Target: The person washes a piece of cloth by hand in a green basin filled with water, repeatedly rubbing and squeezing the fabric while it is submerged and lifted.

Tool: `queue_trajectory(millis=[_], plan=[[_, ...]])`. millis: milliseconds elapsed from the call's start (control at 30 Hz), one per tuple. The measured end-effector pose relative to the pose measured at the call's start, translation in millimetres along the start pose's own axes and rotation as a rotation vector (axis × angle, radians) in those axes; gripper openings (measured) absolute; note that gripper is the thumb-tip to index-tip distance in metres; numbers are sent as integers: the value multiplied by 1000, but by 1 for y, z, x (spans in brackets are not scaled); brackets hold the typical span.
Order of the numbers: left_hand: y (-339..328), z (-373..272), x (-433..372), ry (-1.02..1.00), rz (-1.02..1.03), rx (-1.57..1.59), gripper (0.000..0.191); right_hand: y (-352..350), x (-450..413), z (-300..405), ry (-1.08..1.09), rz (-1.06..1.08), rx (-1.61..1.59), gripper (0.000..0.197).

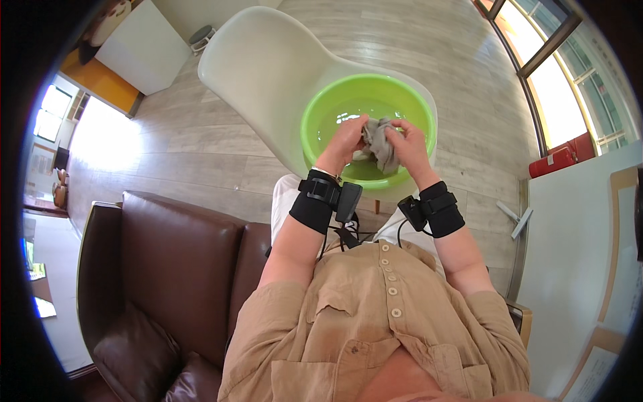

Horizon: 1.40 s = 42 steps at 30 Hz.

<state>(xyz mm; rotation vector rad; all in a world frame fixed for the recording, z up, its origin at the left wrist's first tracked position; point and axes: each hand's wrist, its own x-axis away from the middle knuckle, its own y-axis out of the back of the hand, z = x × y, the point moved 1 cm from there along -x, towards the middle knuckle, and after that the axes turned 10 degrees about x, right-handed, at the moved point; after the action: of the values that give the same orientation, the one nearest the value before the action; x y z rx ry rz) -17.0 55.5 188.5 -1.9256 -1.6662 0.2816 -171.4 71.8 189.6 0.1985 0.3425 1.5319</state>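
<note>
A green plastic basin [307, 143] with water in it stands on the seat of a white moulded chair [266, 65]. Bunched above the water, inside the rim, is a grey cloth [379, 143]. My left hand [348, 140] grips its left side, and my right hand [411, 146] pinches it from the right with thumb and fingers. The lower folds hang close to the water; whether they touch it I cannot tell. Both wrists wear black straps with small black devices and cables.
A brown leather sofa [181, 266] extends to the left. Red fire extinguishers [555, 162] stand by the window at right, near a white panel [562, 241]. A small round stool [202, 36] and a white cabinet [145, 47] are at the back left.
</note>
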Motion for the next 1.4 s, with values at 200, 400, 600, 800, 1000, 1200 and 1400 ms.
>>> queue_trajectory(millis=[200, 400, 600, 800, 1000, 1200, 1400], plan=[[14, 3, -9, -24, 100, -173, 14, -2, 29, 26, 183, 202, 186, 27], [6, -20, 6, -140, 176, -178, 13, 14, 20, 5, 228, 96, 369, 30], [-4, -39, 23, -86, 170, -371, 23, 23, -11, 21, 189, 217, 79, 31], [-5, -40, 21, -44, 259, -491, 25, 9, -27, 6, -91, 570, 85, 25], [0, -51, 27, -320, 283, -898, 23, 19, -31, 3, -78, 313, 283, 17], [18, -56, 9, -547, 104, -1178, 24, 23, -32, 23, 14, 8, 569, 25], [-8, -109, 12, -527, 136, -1004, 24, 44, -55, 61, 159, -100, 443, 21]])
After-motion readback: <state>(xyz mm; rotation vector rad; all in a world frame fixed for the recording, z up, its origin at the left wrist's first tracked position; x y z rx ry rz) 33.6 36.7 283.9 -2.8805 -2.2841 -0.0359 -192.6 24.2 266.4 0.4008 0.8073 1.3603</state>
